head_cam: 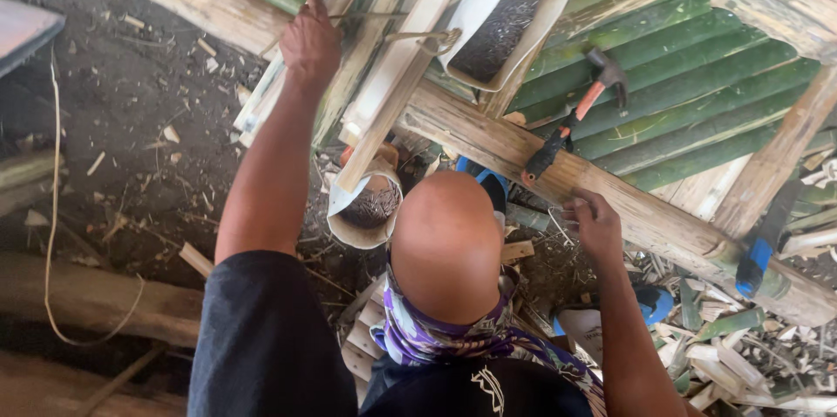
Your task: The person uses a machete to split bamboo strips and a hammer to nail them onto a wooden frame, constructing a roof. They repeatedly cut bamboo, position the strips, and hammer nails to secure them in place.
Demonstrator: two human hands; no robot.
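My left hand (309, 40) reaches up and closes over the top of a pale split bamboo slat (384, 77), beside a thin rope (418, 33). My right hand (595, 223) rests on a thick bamboo beam (645, 208), its fingers curled around what look like a few thin nails (558, 215). A hammer (575, 112) with an orange and black handle lies across the beam and the green bamboo slats (697, 94), just above my right hand. A bald head (446, 243) and a purple patterned scarf (436, 339) fill the middle of the view.
A white cut container (510, 16) full of dark nails hangs among the slats. A second one (368, 208) sits lower, near the head. A blue-handled tool (757, 256) leans on the beam at right. Bamboo offcuts (741, 356) litter the dirt ground (131, 121).
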